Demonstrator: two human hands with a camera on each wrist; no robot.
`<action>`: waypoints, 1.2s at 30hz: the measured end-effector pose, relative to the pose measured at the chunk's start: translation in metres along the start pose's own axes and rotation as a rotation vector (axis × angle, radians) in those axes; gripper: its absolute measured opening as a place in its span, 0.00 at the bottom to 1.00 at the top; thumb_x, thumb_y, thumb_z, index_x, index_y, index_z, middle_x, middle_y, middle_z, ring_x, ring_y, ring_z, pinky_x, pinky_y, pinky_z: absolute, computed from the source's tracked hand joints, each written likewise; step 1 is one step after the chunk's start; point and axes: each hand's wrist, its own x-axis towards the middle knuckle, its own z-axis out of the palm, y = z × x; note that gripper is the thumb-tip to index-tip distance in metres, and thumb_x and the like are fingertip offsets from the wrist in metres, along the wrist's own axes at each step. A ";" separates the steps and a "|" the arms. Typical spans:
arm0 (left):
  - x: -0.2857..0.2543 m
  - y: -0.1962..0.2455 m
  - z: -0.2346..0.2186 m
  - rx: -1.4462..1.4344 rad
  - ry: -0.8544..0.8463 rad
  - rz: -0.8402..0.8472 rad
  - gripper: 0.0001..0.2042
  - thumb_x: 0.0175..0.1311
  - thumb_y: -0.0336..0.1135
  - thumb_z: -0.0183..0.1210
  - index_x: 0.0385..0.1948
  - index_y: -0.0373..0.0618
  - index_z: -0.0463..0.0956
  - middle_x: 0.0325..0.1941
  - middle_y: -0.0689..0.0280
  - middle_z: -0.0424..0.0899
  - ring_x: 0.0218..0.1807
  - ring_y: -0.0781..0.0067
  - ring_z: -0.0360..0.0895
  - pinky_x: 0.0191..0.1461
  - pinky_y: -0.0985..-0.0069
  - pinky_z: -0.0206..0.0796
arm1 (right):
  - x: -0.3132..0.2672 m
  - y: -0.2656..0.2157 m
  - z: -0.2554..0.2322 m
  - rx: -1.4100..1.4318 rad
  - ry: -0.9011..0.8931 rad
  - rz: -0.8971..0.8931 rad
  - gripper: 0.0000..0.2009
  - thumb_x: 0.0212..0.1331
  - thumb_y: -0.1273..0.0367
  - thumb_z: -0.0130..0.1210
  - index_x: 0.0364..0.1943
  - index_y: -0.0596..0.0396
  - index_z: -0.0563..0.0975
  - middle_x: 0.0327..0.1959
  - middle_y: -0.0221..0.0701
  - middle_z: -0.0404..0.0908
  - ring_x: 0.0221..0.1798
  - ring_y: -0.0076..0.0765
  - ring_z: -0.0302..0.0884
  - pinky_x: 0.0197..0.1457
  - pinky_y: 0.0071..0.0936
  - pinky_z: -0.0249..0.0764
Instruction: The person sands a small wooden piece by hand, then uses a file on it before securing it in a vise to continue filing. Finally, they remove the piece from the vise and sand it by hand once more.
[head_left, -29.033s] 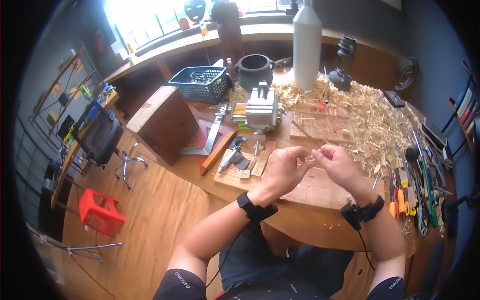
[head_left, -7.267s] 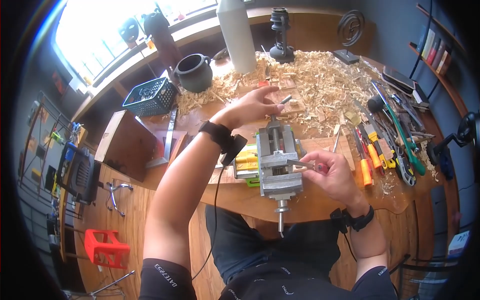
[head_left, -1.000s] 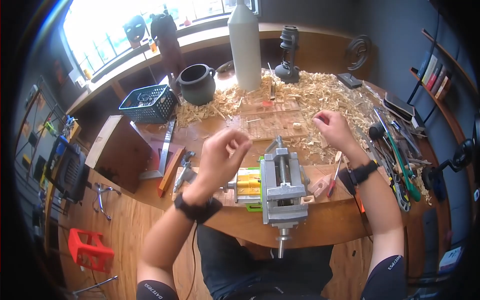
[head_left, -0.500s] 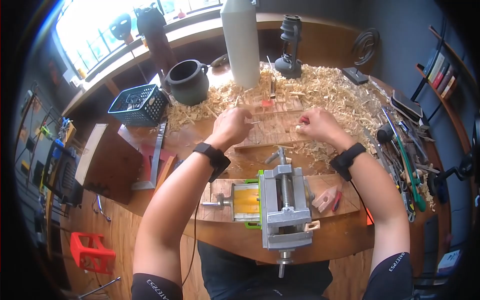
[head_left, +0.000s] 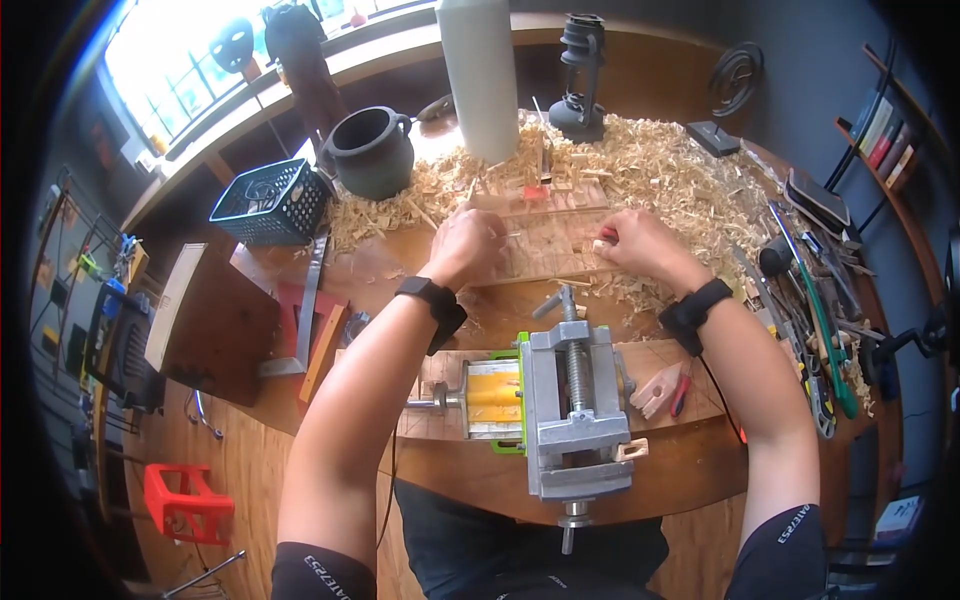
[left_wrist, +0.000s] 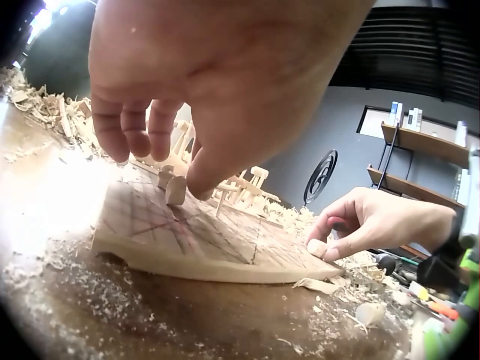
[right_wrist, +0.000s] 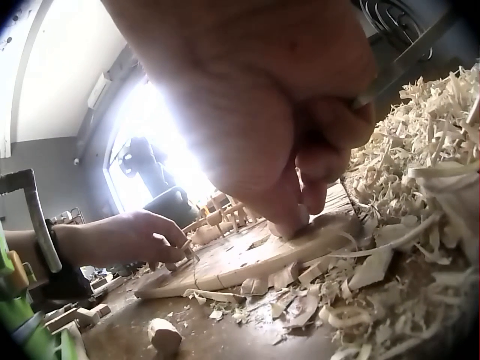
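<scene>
My left hand [head_left: 468,243] reaches low over the marked wooden board [head_left: 548,262], fingers bent loosely downward. In the left wrist view its thumb is right beside a small wood piece [left_wrist: 175,190] on the board. My right hand [head_left: 643,247] is at the board's right end, curled round a tool whose red handle [left_wrist: 338,223] shows between the fingers. A flat grey blade [right_wrist: 409,58] sticks out behind that hand in the right wrist view. Its thumb and fingertips are at a small pale wood block [left_wrist: 318,248]. A grey drill-press vise [head_left: 577,420] stands nearer me.
Wood shavings [head_left: 670,165] heap behind and right of the board. Hand tools [head_left: 815,310] lie along the right edge. At left are a wooden box [head_left: 215,320], a steel square [head_left: 312,300] and a basket [head_left: 268,205]. A red-handled awl [head_left: 681,396] lies beside the vise.
Over the last second both hands have moved forward past the vise and down to the marked board, the right one reaching the pale block. Earlier they worked at the vise.
</scene>
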 end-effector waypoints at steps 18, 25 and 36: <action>-0.013 0.018 0.015 -0.176 0.055 0.198 0.08 0.59 0.36 0.68 0.38 0.48 0.89 0.52 0.54 0.84 0.55 0.48 0.81 0.62 0.59 0.72 | 0.004 -0.046 0.026 0.142 -0.023 -0.050 0.12 0.56 0.58 0.67 0.39 0.48 0.86 0.40 0.39 0.89 0.46 0.50 0.87 0.50 0.44 0.81; -0.013 0.024 0.016 -0.147 0.064 0.189 0.06 0.56 0.36 0.69 0.34 0.49 0.90 0.49 0.54 0.87 0.54 0.49 0.82 0.62 0.60 0.73 | 0.002 -0.053 0.023 0.116 0.001 -0.049 0.13 0.56 0.57 0.67 0.38 0.50 0.87 0.40 0.40 0.89 0.46 0.50 0.86 0.52 0.44 0.81; -0.012 0.026 0.013 -0.132 -0.008 0.169 0.08 0.57 0.35 0.67 0.37 0.49 0.89 0.50 0.54 0.84 0.55 0.47 0.81 0.62 0.59 0.71 | 0.007 -0.044 0.035 0.154 0.042 -0.085 0.14 0.55 0.55 0.66 0.35 0.50 0.85 0.36 0.39 0.88 0.43 0.49 0.86 0.45 0.44 0.80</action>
